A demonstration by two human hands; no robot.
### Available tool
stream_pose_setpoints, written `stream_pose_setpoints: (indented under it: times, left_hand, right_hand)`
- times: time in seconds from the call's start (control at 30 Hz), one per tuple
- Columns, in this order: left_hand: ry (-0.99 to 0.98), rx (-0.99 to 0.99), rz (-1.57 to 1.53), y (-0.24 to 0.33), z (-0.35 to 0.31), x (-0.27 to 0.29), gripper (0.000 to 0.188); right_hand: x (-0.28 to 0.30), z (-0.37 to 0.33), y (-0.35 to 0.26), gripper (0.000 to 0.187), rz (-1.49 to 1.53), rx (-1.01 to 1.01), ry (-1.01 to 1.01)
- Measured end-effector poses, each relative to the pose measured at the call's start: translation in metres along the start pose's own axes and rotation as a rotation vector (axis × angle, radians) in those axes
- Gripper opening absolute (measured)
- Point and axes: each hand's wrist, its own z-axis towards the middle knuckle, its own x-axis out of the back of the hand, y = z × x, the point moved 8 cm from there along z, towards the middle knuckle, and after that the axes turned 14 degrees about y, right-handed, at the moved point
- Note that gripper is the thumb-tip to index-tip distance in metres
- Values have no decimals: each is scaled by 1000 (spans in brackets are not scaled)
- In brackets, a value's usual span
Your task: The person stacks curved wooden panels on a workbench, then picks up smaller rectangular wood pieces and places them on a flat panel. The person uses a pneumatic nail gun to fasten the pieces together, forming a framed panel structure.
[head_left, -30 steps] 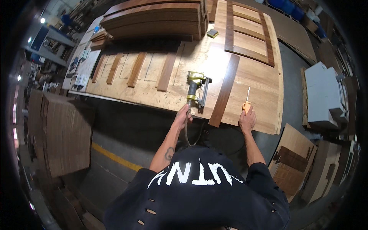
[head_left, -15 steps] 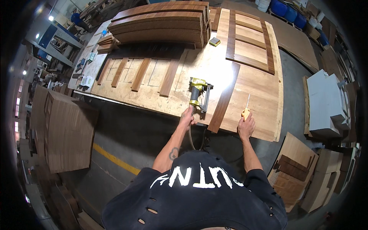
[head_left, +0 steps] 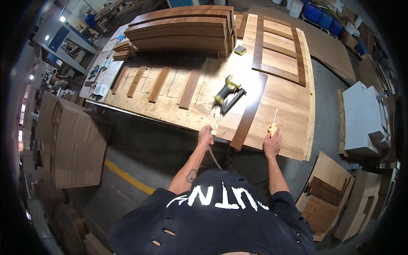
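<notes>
Your left hand (head_left: 205, 136) is closed, seemingly round the hose (head_left: 213, 157); your right hand (head_left: 273, 143) grips the yellow-handled tool (head_left: 273, 128), slim shaft (head_left: 276, 115) pointing away. Beyond, the blurred nail gun (head_left: 229, 94) shows left of 1 dark board (head_left: 251, 111), over the worktable (head_left: 187, 117). You seem to be positioning 2 tools; the next move likely calls for steady hose control, shaft kept clear.

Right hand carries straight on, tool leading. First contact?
The right hand, with its orange-handled tool, points over the bare pale panel; beyond that, likely the near rail of the wooden frame. Height is unclear in this view, so it might touch the panel or pass over.
</notes>
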Motion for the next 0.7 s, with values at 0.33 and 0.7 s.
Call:
stream_pose_setpoints:
  times: [0.33,0.7]
  left_hand:
    - [-167,-387,224,83,-87,-4,34]
    - [-235,-736,291,67,-193,3,27]
  right_hand:
    - [-14,30,-11,35,926,-386,-262]
    - [151,55,-260,45,2182,-964,-901]
